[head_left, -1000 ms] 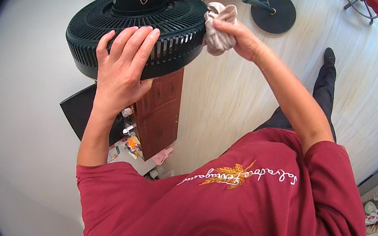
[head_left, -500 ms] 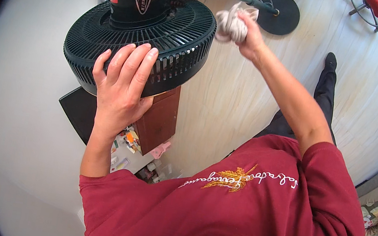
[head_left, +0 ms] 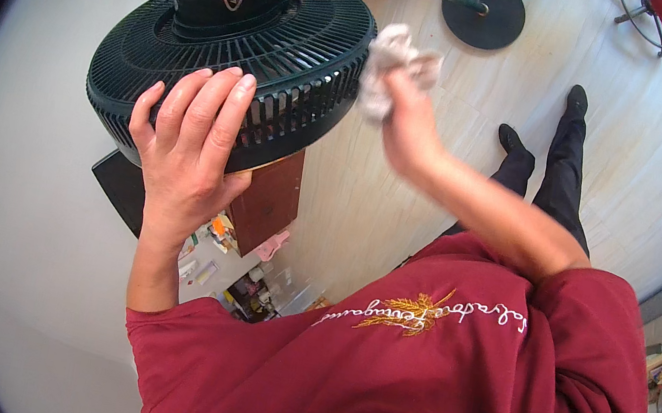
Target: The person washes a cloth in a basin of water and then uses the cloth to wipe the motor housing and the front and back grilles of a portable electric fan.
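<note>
The black fan [head_left: 233,59], seen from its grille side with the motor housing uppermost, sits high in the view above a brown cabinet [head_left: 268,205] and a pale floor [head_left: 613,192]. It is unchanged in place from a second ago, apart from small shifts that the head's own movement would explain.

What has changed is the cloth. The crumpled whitish rag [head_left: 390,63] lay against the grille's upper right rim a second ago, swung clear toward the round black stand base [head_left: 486,9] half a second ago, and is now back at the rim's right edge, touching it or just beside it; blur prevents a firmer finding. In my judgement this is a repeated wiping stroke along the grille's edge, with that side still being worked.

Left hand [head_left: 187,152]: spread flat over the near rim, fingers extended onto the slats, thumb under the edge. It braces the fan and does not close around it. Position constant across all three moments.

Right hand [head_left: 405,127]: closed around the rag, which is bunched at the fingertips. Wrist bent, forearm reaching up from the red sleeve [head_left: 589,337], motion-blurred.
</note>
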{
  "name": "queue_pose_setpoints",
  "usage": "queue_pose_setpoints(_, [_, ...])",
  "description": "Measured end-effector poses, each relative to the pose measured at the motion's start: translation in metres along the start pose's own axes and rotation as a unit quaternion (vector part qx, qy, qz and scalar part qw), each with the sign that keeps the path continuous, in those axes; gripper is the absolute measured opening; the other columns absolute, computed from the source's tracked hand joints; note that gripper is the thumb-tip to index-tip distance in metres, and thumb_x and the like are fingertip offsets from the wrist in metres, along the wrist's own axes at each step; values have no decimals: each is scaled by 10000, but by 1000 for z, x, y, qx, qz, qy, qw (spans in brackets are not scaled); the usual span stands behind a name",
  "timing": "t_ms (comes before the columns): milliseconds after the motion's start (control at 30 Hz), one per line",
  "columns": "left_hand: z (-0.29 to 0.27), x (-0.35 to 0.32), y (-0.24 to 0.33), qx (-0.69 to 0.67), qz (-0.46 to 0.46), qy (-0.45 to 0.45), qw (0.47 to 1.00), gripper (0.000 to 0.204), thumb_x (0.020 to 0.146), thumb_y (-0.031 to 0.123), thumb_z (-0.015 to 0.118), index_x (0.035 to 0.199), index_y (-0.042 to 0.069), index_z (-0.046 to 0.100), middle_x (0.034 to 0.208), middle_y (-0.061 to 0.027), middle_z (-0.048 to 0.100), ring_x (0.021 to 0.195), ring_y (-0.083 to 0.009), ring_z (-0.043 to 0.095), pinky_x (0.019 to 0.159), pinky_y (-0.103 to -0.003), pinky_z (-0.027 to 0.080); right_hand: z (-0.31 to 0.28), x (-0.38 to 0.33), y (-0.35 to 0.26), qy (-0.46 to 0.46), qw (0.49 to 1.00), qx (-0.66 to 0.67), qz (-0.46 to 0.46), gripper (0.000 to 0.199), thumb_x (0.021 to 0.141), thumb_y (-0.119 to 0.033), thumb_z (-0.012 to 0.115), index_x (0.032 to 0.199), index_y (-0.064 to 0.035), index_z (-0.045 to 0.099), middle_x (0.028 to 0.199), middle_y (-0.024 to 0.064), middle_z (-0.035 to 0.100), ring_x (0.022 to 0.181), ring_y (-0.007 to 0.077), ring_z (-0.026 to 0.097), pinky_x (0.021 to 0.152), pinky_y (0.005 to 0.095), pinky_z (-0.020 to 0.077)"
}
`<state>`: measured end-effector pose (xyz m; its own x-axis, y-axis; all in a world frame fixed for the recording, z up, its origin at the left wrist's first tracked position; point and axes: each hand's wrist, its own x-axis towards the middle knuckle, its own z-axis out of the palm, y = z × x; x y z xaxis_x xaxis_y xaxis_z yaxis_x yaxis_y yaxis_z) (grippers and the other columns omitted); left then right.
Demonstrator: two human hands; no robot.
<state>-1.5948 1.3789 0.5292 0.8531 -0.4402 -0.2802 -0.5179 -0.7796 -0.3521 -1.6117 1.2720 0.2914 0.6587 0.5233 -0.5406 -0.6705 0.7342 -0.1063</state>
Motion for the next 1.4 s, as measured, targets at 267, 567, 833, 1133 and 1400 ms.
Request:
queue_pose_setpoints(267, [-7,0,8,-8,-8,-23,1000,732,542,106,705,1263,95,581,1260,-15,578,1168,-201,525,1069,-433,259,3,20,-4,32,998,-20,-44,283,876,-145,544,1128,-26,598,1051,42,652,934,132,637,806,306,520])
queue_pose_setpoints(567, [-4,4,3,-5,-2,2,1000,768,517,142,713,1274,99,586,1281,-18,576,1180,-213,518,1060,-418,276,0,120,-8,30,994,-23,101,310,961,-354,459,1178,-161,565,1123,16,645,1001,155,607,861,391,472])
queue_pose_setpoints(833, [0,2,5,12,-6,-20,1000,778,515,125,704,1282,105,575,1277,-10,571,1179,-205,517,1067,-418,268,35,-43,-7,34,990,-104,-93,411,841,-195,591,1215,-55,494,1048,33,592,972,136,584,826,299,485])
queue_pose_setpoints(1133, [16,18,17,30,17,-15,999,816,539,120,730,1325,73,515,1320,-54,550,1225,-239,501,1069,-421,286,-70,79,-17,53,964,-260,14,210,840,29,537,1034,-45,569,910,53,649,802,145,667,740,279,577])
queue_pose_setpoints(1400, [16,11,24,24,3,-24,999,835,521,131,731,1324,64,515,1314,-62,549,1221,-247,498,1072,-425,284,-6,11,-37,-10,912,-276,-304,527,760,-162,743,1210,-38,498,1113,119,615,1062,239,603,899,369,485])
